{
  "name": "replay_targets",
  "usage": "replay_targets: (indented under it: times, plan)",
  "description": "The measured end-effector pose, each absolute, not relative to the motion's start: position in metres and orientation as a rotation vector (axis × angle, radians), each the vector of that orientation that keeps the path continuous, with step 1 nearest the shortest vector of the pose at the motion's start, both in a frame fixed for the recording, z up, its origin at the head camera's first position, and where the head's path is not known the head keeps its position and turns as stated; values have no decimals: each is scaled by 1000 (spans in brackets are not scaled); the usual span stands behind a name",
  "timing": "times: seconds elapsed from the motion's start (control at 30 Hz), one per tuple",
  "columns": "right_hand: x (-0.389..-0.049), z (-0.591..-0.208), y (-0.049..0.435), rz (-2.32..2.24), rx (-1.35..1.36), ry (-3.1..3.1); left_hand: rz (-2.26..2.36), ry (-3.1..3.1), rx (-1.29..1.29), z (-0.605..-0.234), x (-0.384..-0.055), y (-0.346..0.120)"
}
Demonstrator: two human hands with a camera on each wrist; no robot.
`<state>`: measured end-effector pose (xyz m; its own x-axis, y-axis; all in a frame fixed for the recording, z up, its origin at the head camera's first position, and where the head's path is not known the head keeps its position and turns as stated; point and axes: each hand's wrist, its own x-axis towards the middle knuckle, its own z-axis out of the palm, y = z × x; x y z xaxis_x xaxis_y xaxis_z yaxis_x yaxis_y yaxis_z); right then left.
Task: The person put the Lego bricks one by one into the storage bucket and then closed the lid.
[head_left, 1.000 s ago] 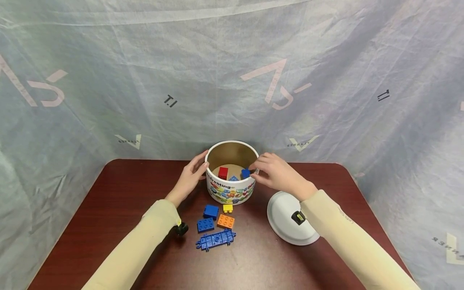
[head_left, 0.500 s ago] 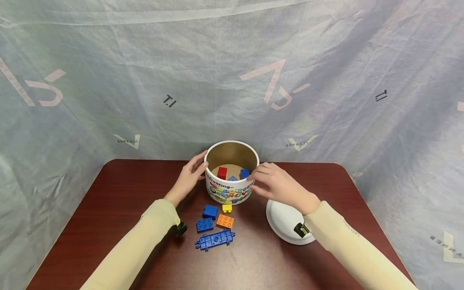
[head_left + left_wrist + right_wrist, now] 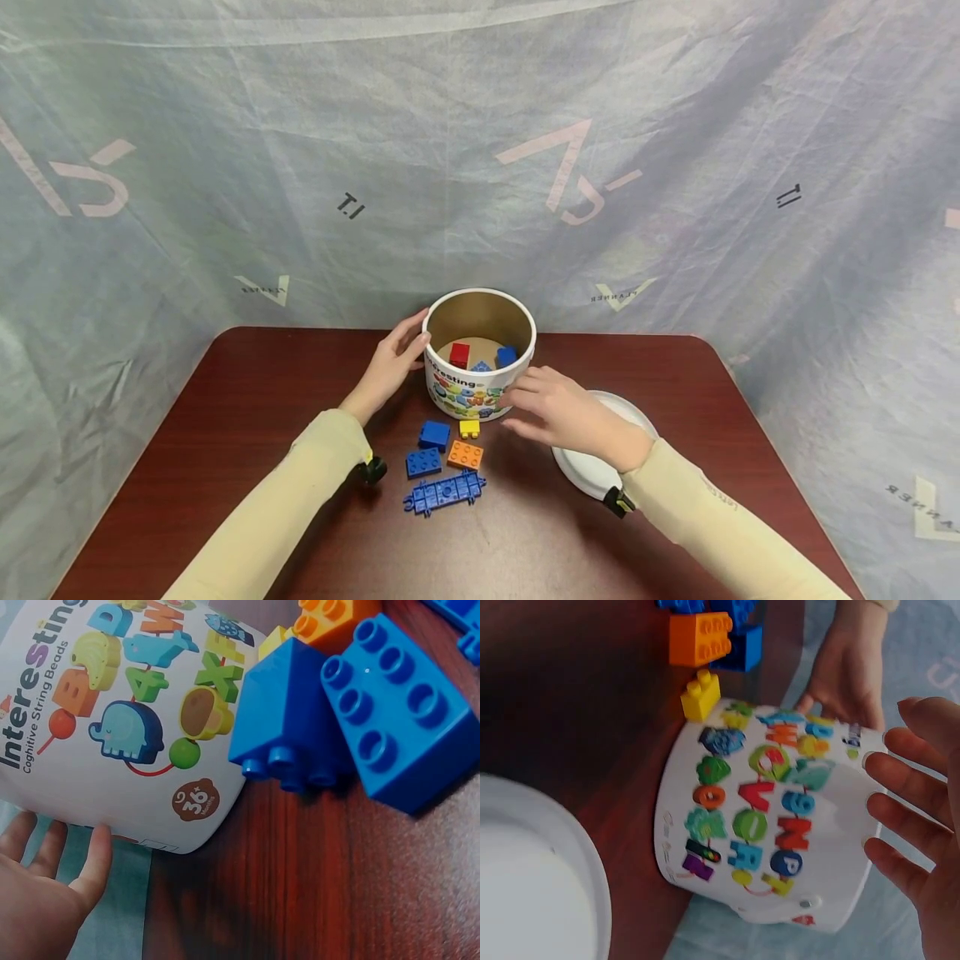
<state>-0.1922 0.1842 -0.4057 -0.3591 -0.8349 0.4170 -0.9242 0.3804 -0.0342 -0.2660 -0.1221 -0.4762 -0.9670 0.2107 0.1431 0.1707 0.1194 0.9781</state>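
A white round tub printed with colourful letters stands upright and uncovered near the table's far edge. Inside lie a red brick, a blue brick and a lighter blue piece. My left hand rests on the tub's left side, its fingers nearly straight in the left wrist view. By the tub's front right side my right hand hovers with loosely bent, parted fingers and holds nothing. Just in front of the tub sit a yellow brick, an orange brick and two blue bricks.
A blue wheel-base piece lies nearest me, in front of the bricks. To the right, a white round lid lies partly under my right forearm. Behind the dark red table hangs a grey cloth.
My right hand has come away from the tub's right rim, down and towards me along its front right side. The left hand stays at the tub's left side.
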Motion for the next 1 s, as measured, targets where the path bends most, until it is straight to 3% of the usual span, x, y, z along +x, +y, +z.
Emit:
replay_targets:
  times: [0.5,1.0]
  plan:
    - [-175,-451,158,379,1559,-2454,2025,2314,405,-477,-267,-122]
    - [-163,-484,147,378,1359,-2662,2013,2356,428,-479,-266,-122]
